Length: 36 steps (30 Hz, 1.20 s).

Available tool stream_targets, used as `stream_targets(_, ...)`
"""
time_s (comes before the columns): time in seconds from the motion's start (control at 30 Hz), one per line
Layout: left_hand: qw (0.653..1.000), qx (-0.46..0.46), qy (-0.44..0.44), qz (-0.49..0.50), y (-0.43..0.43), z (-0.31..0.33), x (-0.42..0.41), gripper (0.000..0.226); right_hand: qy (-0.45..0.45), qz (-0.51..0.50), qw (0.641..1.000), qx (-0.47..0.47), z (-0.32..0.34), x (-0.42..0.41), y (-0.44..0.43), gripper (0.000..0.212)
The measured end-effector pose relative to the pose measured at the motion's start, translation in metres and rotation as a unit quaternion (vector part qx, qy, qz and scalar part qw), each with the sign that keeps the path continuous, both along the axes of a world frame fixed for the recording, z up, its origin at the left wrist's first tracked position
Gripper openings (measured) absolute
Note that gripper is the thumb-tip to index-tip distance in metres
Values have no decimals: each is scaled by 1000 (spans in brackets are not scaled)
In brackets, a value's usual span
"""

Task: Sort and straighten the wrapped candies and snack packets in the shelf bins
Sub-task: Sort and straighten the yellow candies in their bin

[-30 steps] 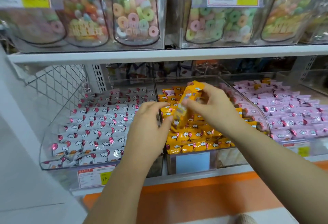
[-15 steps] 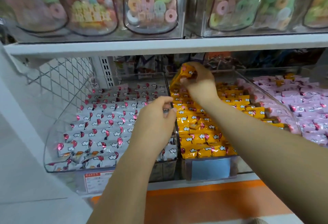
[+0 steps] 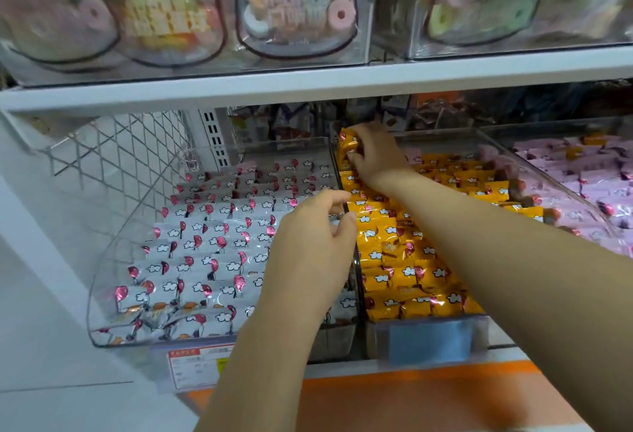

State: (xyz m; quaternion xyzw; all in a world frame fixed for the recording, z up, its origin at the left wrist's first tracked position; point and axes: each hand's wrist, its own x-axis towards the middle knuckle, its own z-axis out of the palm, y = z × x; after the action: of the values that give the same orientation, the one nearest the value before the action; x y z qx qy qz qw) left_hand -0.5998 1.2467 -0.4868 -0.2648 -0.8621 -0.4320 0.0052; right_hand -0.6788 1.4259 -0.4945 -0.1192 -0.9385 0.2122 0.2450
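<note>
Three clear shelf bins sit side by side: white wrapped candies on the left, orange wrapped candies in the middle, pink wrapped candies on the right. My right hand reaches to the back left corner of the orange bin and pinches several orange candies held upright there. My left hand hovers over the clear divider between the white and orange bins, fingers loosely curled and holding nothing I can see.
A white shelf board runs just above the bins, carrying clear tubs of ring-shaped sweets. A wire mesh panel closes the left side. Price tags hang at the bins' front; an orange ledge lies below.
My right hand carried the orange candies from mid-bin height to the back left corner of the orange bin. My left hand let go and stayed near the divider.
</note>
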Motion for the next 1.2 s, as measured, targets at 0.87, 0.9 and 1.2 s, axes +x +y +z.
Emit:
stream_targets(0.87, 1000, 3, 4, 2, 1, -4, 0, 30, -113, -62, 989, 72, -6, 12, 24, 14)
stream_targets(0.9, 1000, 3, 4, 3, 1, -4, 0, 30, -112, -62, 989, 76, -6, 11, 24, 9)
stream_targets(1.2, 1000, 11, 3, -2, 0, -7, -2, 30, 0, -59, 995, 76, 7, 17, 17, 13)
